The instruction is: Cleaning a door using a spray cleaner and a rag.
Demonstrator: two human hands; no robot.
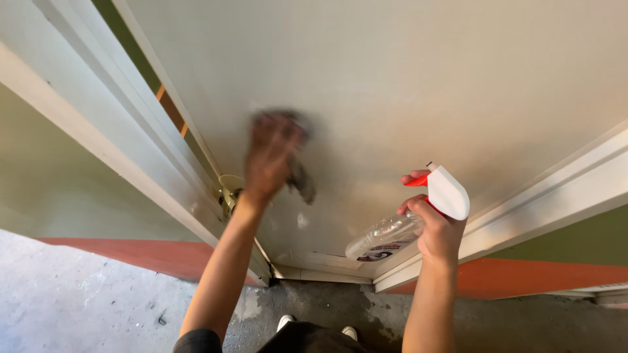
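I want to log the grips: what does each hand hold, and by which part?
The right hand holds a spray bottle by its neck, under the trigger head. The left hand, blurred, presses a dark cloth on the door; the hold is unclear.

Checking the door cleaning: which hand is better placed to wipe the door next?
Left, probably. The left hand already presses a dark cloth flat against the door, while the right hand is occupied gripping the spray bottle, away from the surface.

A home's doorway: pale door (392, 85) in white frame (131, 163) (concrete floor (78, 307) below).
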